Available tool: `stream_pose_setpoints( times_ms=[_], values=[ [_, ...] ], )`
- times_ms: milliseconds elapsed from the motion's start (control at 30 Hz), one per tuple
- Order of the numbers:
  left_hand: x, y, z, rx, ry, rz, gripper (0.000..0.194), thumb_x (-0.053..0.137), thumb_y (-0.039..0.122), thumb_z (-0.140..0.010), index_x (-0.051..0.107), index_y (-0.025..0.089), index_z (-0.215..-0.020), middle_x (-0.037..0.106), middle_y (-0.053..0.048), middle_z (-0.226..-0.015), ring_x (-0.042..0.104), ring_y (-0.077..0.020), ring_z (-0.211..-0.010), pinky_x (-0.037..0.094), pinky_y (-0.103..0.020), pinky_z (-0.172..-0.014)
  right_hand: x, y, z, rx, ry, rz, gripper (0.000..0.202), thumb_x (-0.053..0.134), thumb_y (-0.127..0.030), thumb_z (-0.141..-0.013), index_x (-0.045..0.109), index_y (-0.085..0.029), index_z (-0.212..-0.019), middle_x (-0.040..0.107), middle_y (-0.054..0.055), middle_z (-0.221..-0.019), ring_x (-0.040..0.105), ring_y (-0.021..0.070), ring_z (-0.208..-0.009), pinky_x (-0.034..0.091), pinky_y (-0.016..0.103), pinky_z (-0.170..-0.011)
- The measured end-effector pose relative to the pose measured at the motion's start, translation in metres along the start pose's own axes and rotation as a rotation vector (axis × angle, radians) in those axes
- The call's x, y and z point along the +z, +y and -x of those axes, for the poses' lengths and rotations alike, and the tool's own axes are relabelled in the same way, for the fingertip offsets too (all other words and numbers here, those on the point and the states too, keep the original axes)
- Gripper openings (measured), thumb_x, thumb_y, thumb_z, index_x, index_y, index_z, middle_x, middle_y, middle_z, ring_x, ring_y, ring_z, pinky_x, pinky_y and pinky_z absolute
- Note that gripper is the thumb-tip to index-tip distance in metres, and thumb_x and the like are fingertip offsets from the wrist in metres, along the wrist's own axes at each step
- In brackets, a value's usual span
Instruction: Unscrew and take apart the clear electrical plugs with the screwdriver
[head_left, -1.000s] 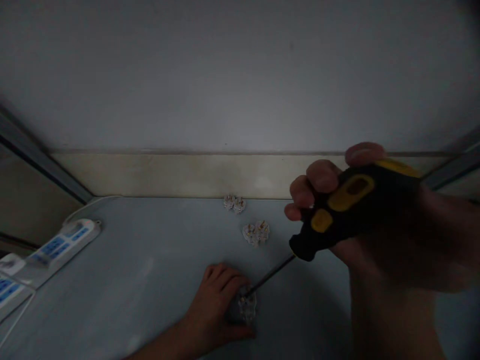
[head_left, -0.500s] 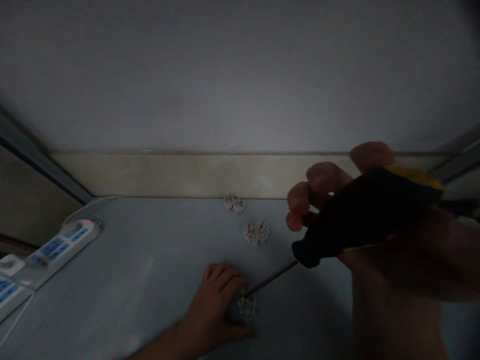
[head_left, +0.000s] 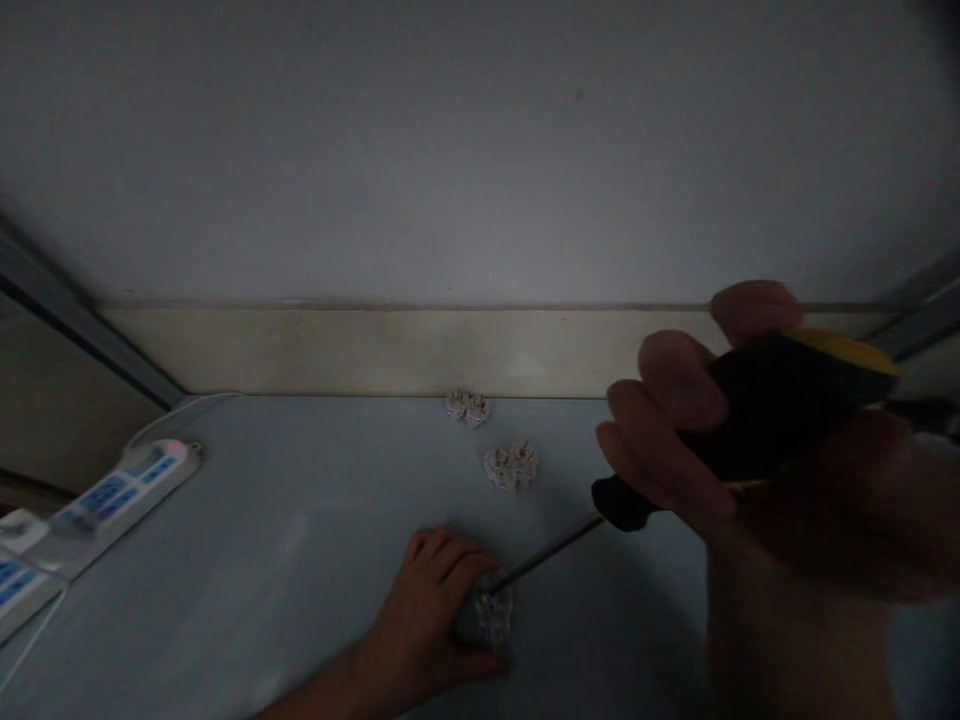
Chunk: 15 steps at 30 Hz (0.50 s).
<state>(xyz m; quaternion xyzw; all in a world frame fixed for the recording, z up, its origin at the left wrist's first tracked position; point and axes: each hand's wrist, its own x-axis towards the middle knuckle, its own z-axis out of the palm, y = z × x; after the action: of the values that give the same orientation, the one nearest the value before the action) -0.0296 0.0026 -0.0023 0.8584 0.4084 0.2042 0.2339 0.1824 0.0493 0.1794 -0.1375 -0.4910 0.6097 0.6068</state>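
My left hand [head_left: 431,610] rests on the table and grips a small clear plastic part [head_left: 495,615] between its fingers and thumb. Wrapped round the black and yellow handle of a screwdriver [head_left: 555,548] is my right hand [head_left: 720,440], raised close to the camera. The screwdriver's tip touches the upper end of the clear part. Beyond it lie two clear pieces with metal pins [head_left: 511,465], side by side. A similar pair [head_left: 468,407] sits farther back by the wall.
On the left of the grey table [head_left: 300,500] lies a white power strip [head_left: 142,490] with blue sockets, a lit red light and a white cable. A wall [head_left: 450,180] with a beige lower band stands behind the table.
The fingers of my right hand have closed further round the screwdriver handle, and the handle has shifted slightly to the right. My left hand and the clear part look unmoved.
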Motion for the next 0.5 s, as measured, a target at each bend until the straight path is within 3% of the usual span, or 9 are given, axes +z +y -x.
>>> stream_pose_setpoints(
  times_ms=[67, 200, 300, 400, 500],
  values=[
    [0.0, 0.0, 0.0, -0.003, -0.005, -0.008, 0.076, 0.093, 0.042, -0.054, 0.06, 0.02, -0.118, 0.069, -0.01, -0.112, 0.06, -0.0333, -0.1, 0.042, -0.049, -0.089, -0.006, 0.001, 0.003, 0.006, -0.008, -0.054, 0.035, 0.082, -0.031, -0.072, 0.06, -0.028, -0.1, 0.058, -0.004, -0.073, 0.046, 0.0083, -0.051, 0.043, 0.023, -0.046],
    [-0.001, 0.001, -0.001, 0.002, -0.018, -0.007, 0.072, 0.091, 0.043, -0.057, 0.059, 0.021, -0.118, 0.069, -0.01, -0.113, 0.06, -0.0328, -0.1, 0.042, -0.048, -0.089, -0.011, -0.001, 0.001, 0.07, -0.022, -0.074, 0.027, 0.073, -0.038, -0.079, 0.063, -0.024, -0.1, 0.06, 0.001, -0.08, 0.057, 0.0158, -0.07, 0.052, 0.031, -0.062],
    [-0.002, 0.001, -0.001, -0.006, -0.023, 0.003, 0.072, 0.09, 0.045, -0.058, 0.059, 0.022, -0.119, 0.069, -0.009, -0.113, 0.06, -0.032, -0.1, 0.042, -0.046, -0.089, -0.005, -0.002, -0.002, 0.023, -0.004, 0.033, 0.032, 0.08, -0.037, -0.073, 0.064, -0.024, -0.098, 0.062, 0.001, -0.086, 0.061, 0.0188, -0.082, 0.055, 0.035, -0.073],
    [-0.001, 0.002, -0.001, -0.015, -0.017, -0.004, 0.074, 0.093, 0.042, -0.054, 0.061, 0.02, -0.117, 0.069, -0.009, -0.111, 0.06, -0.0322, -0.099, 0.042, -0.047, -0.088, -0.001, 0.001, 0.0, -0.008, -0.032, 0.084, 0.042, 0.086, -0.032, -0.066, 0.061, -0.029, -0.099, 0.063, -0.001, -0.09, 0.059, 0.0137, -0.067, 0.052, 0.028, -0.057],
    [-0.002, 0.003, -0.002, -0.016, -0.023, -0.013, 0.074, 0.093, 0.04, -0.054, 0.061, 0.019, -0.118, 0.069, -0.01, -0.111, 0.06, -0.0322, -0.099, 0.043, -0.047, -0.088, -0.008, 0.005, 0.003, 0.003, -0.076, -0.008, 0.039, 0.082, -0.03, -0.071, 0.058, -0.031, -0.102, 0.057, -0.005, -0.074, 0.045, 0.0073, -0.048, 0.041, 0.022, -0.044]
  ],
)
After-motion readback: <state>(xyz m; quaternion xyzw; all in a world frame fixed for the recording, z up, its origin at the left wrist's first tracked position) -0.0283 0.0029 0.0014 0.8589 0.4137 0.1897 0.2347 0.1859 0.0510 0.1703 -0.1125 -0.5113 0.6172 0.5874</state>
